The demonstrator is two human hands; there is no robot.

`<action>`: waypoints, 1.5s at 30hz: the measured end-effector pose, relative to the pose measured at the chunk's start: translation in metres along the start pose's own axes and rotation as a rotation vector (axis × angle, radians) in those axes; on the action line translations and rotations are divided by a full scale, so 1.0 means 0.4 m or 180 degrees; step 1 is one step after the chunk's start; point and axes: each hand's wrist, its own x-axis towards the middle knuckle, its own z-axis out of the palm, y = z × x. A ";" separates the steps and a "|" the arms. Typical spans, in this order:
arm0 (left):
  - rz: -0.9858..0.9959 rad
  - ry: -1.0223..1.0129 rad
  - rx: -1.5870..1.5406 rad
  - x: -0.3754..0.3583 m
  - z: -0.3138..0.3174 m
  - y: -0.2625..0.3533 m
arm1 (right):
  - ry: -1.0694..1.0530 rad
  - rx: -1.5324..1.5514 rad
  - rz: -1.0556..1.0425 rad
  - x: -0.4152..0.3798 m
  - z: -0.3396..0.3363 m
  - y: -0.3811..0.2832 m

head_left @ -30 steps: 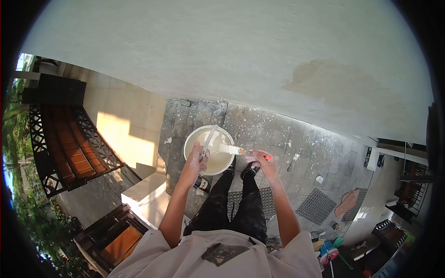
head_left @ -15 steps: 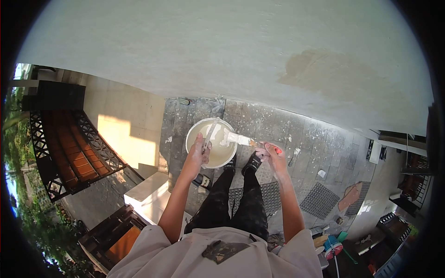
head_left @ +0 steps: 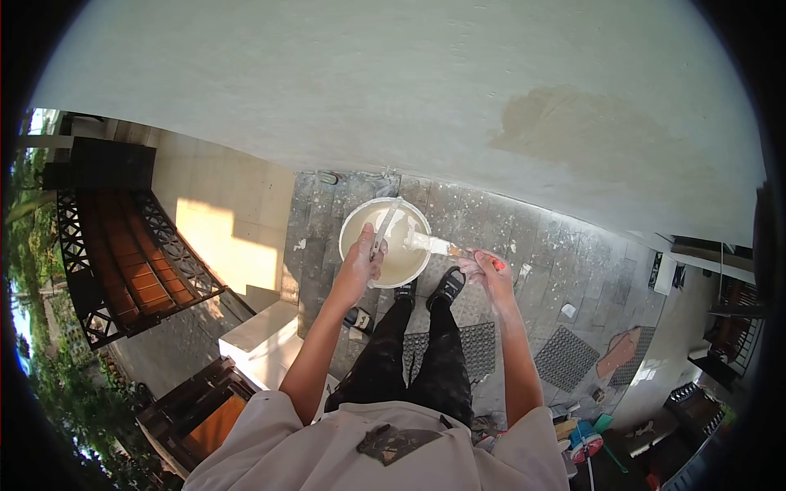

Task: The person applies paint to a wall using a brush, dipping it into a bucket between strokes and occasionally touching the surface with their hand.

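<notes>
My left hand [head_left: 362, 260] is closed on the handle [head_left: 386, 222] of a white bucket [head_left: 343, 233], holding it in front of me. Pale, whitish paint covers the inside of the bucket. In my right hand [head_left: 486, 272] is a paintbrush [head_left: 438, 245] with white-coated bristles and a reddish handle end. Its bristles point left, over the bucket's right rim. Whitish smears mark the fingers of both hands.
A pale wall [head_left: 393, 90] with a darker patch [head_left: 565, 127] rises ahead. Grey paving [head_left: 524, 237] is spattered white. Near my feet lie a bottle-like object [head_left: 359, 319] and textured mats [head_left: 566, 358]. A white ledge [head_left: 258, 331] stands at left, cleaning items [head_left: 585, 438] at lower right.
The bucket and both hands have shifted slightly up and to the right in view. The paintbrush stays at the bucket's right rim.
</notes>
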 end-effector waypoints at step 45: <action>-0.0294 0.0150 -0.0058 -0.035 -0.041 -0.106 | 0.0605 -0.4743 -0.2470 0.184 0.045 -0.434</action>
